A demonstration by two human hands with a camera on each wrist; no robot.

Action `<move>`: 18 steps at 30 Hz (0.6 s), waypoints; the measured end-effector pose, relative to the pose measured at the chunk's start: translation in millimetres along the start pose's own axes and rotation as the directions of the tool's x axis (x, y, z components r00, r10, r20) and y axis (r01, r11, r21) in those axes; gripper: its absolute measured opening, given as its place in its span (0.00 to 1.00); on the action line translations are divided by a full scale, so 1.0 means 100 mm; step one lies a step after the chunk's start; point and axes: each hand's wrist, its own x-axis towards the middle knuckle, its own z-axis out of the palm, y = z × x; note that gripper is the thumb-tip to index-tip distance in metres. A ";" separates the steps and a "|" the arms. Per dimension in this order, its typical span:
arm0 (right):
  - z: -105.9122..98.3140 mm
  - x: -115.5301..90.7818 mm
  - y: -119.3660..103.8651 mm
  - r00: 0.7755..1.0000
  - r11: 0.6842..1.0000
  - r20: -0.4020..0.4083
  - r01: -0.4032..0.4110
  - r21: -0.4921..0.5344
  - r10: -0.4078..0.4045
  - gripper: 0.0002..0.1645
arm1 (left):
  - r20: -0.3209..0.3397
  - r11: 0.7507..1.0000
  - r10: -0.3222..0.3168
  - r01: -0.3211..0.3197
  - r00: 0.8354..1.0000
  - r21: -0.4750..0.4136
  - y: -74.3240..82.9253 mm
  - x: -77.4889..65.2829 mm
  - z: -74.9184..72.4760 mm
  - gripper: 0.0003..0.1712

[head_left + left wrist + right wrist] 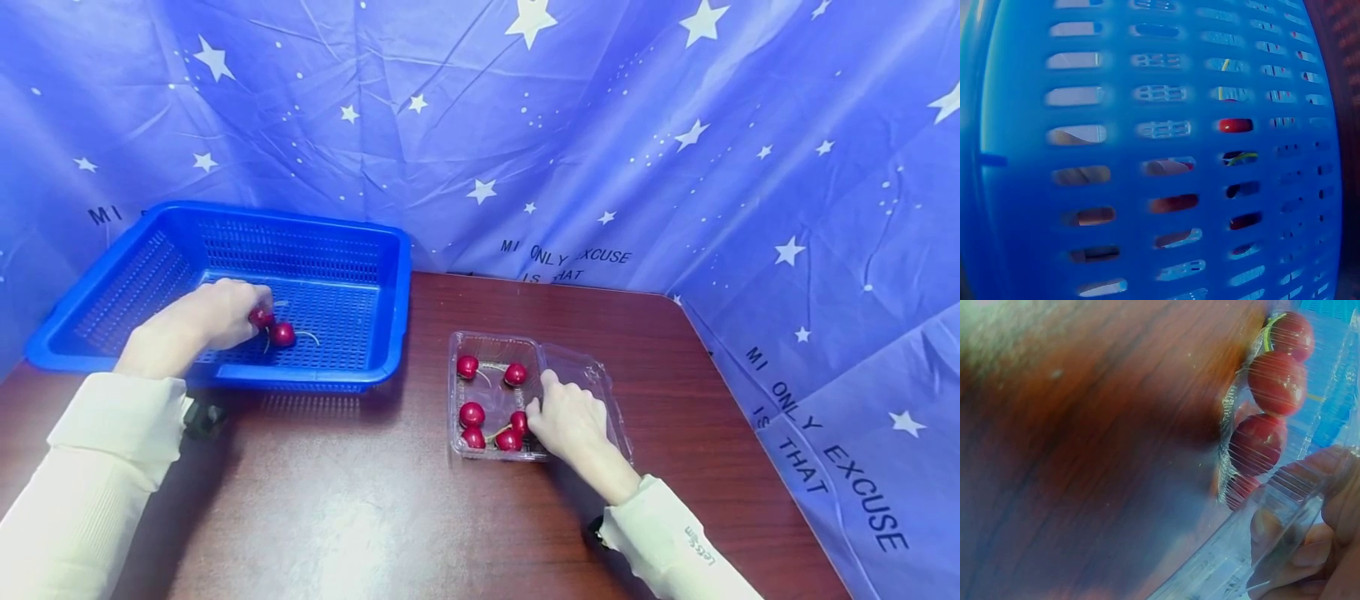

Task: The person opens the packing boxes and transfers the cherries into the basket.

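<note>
My left hand [217, 315] reaches over the near rim into a blue plastic basket [405, 292], its fingertips pinching a red cherry [260, 317]. Beside that one, a second cherry [282, 334] with a stem lies on the basket floor. In the left wrist view the slotted basket wall [1022, 206] hides most of the hand. My right hand [572, 419] grips the hinge side of a clear plastic clamshell box [455, 392], fingers curled round the edge in the right wrist view. Several cherries [1277, 382] sit inside the box, mostly along its near side.
The box's clear lid [592, 367] lies folded out to the right under the right hand. Both containers stand on a dark reddish wooden table [337, 508]. A blue star-printed curtain [480, 125] closes off the back and right side.
</note>
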 end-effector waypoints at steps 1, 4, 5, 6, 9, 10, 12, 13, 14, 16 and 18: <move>0.00 0.00 0.00 1.000 1.000 0.000 -0.001 -0.001 0.001 0.13 | 0.000 1.000 -0.001 0.001 1.000 -0.001 0.00 0.00 0.01 0.11; -0.01 -0.01 0.00 1.000 1.000 -0.002 0.001 -0.003 -0.001 0.13 | 0.004 1.000 -0.003 0.003 1.000 -0.003 0.00 0.00 0.01 0.13; -0.01 -0.01 0.00 1.000 1.000 -0.002 0.001 -0.003 -0.001 0.13 | 0.005 1.000 -0.002 0.002 1.000 -0.004 0.00 -0.01 0.01 0.13; -0.01 -0.01 -0.01 1.000 1.000 -0.002 0.002 -0.003 -0.002 0.13 | 0.006 1.000 -0.001 0.001 1.000 -0.006 -0.01 -0.01 0.01 0.13; -0.01 0.00 -0.01 1.000 1.000 0.000 0.001 -0.004 -0.001 0.13 | 0.010 1.000 -0.003 0.003 1.000 -0.016 -0.02 -0.01 0.01 0.13; -0.01 0.00 -0.01 1.000 1.000 0.001 0.000 -0.004 0.000 0.13 | 0.011 1.000 -0.004 0.005 1.000 -0.021 -0.02 -0.01 0.01 0.13; 0.00 0.00 -0.01 1.000 1.000 0.003 -0.003 -0.005 0.003 0.13 | 0.013 1.000 -0.006 0.006 1.000 -0.026 -0.02 -0.01 0.01 0.13; 0.00 0.00 -0.01 1.000 1.000 0.003 -0.003 -0.005 0.003 0.13 | 0.013 1.000 -0.007 0.008 1.000 -0.026 -0.02 -0.01 0.01 0.13; 0.00 0.00 0.00 1.000 1.000 0.004 -0.003 -0.004 0.003 0.13 | 0.013 1.000 -0.007 0.007 1.000 -0.025 -0.02 -0.01 0.00 0.13; 0.00 0.00 0.00 1.000 1.000 0.003 -0.001 -0.005 0.001 0.13 | 0.010 1.000 -0.007 0.007 1.000 -0.024 -0.02 -0.01 0.00 0.13; 0.00 0.00 -0.01 1.000 1.000 0.003 -0.001 -0.005 0.001 0.13 | 0.005 1.000 -0.005 0.005 1.000 -0.025 -0.01 -0.01 -0.01 0.12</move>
